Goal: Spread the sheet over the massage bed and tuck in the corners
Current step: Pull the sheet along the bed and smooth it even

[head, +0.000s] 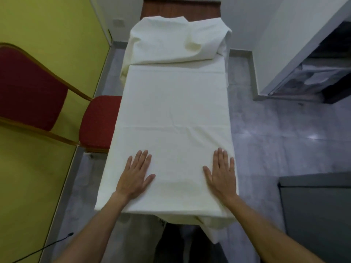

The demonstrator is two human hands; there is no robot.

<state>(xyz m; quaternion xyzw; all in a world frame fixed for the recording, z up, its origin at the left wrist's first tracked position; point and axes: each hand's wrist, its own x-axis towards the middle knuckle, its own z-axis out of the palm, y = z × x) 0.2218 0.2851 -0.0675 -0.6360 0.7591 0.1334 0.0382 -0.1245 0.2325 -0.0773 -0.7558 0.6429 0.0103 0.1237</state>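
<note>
The white sheet (173, 118) lay smooth over the near part of the massage bed (180, 11), with the left hand (135, 176) and right hand (221, 176) pressed flat on it, fingers spread, gripping nothing. The far end was bunched — judged unfinished — and a near corner hung loose, untucked.

I see the sheet (174, 114) lying over the massage bed (223, 50), bunched at its far end. My left hand (135, 176) and right hand (222, 175) rest flat on its near end. A chair (98, 120) stands left, just beside the bed.
</note>
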